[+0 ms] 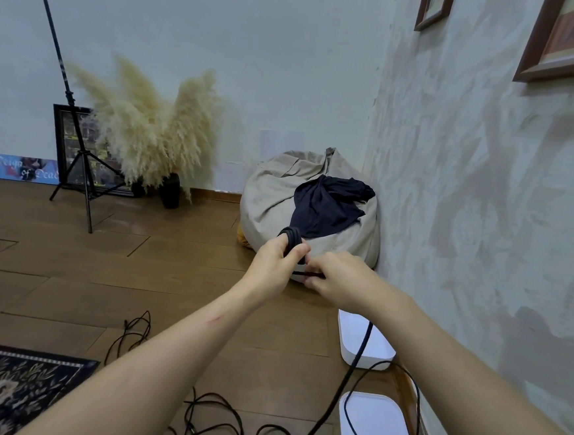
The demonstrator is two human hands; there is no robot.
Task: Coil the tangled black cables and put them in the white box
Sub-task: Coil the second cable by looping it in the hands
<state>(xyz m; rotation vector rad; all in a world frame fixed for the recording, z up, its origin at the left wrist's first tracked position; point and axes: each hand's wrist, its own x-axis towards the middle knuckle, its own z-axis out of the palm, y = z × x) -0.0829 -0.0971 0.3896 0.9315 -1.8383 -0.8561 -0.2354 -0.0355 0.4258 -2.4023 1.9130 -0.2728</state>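
Wood-plank floor meets a rough plastered wall.

Head view:
- The left hand grips a small coil of black cable.
- The right hand pinches the free strand just beside the coil.
- The strand hangs past the white box to the loose cables on the floor.

The cable looks light, limp and smooth-sheathed. The turns will likely spring apart unless gripped across all of them. The box looks rigid and matte, with rounded corners.
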